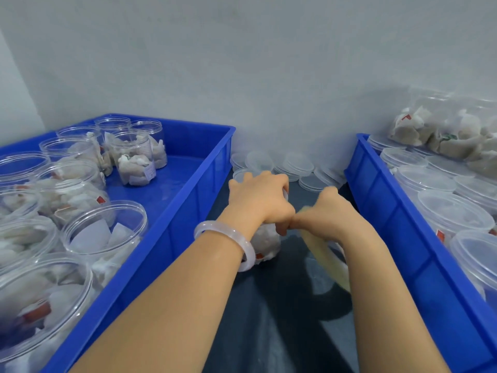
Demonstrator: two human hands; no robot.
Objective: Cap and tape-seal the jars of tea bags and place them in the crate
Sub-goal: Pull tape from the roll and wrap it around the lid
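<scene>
Right of the blue crate of open jars (193, 184), at frame centre, the left hand (258, 200) gripped the top of an upright jar of tea bags (267, 242), fingers curled over it. The right hand (330, 211), touching the left, held a blurred tape roll (325, 254) (fingertips hidden) just right of the jar. The blue crate of lidded jars (376, 200) lay farther right.

We see a plain pale grey wall (242, 63) on the far side, softly lit, meeting a lighter side wall (13, 103) far left. A dark, slightly shiny tabletop (282, 319) lies near us.
</scene>
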